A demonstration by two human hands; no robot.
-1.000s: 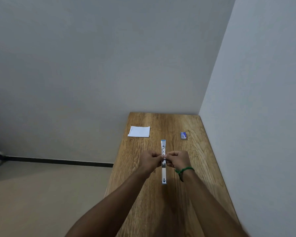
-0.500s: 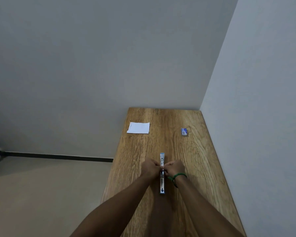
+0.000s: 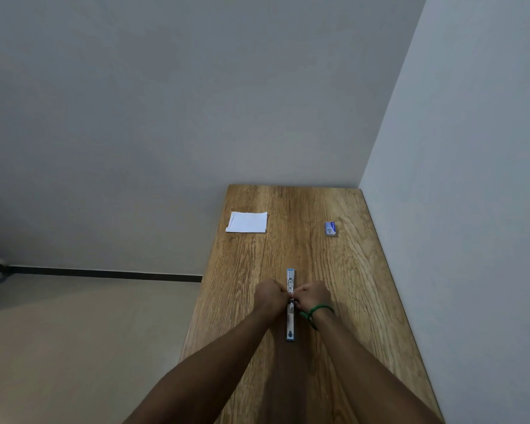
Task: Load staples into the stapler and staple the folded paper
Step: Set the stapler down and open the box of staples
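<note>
The stapler (image 3: 290, 322) lies swung fully open in a straight line on the wooden table (image 3: 364, 286), one end pointing away from me, the other toward me. My left hand (image 3: 270, 296) and my right hand (image 3: 312, 296) pinch it from either side at its hinge in the middle, fingertips meeting over it. What the fingertips hold besides the stapler is too small to tell. The folded white paper (image 3: 247, 222) lies flat at the far left of the table. A small blue staple box (image 3: 330, 228) sits at the far right.
A grey wall runs along the table's right edge and another stands behind its far edge. The table's left edge drops to a beige floor (image 3: 74, 347). A green band circles my right wrist (image 3: 315, 310).
The view has shifted so the stapler and both hands sit closer to me on the table. The hands keep their pinch at the middle of the open stapler.
</note>
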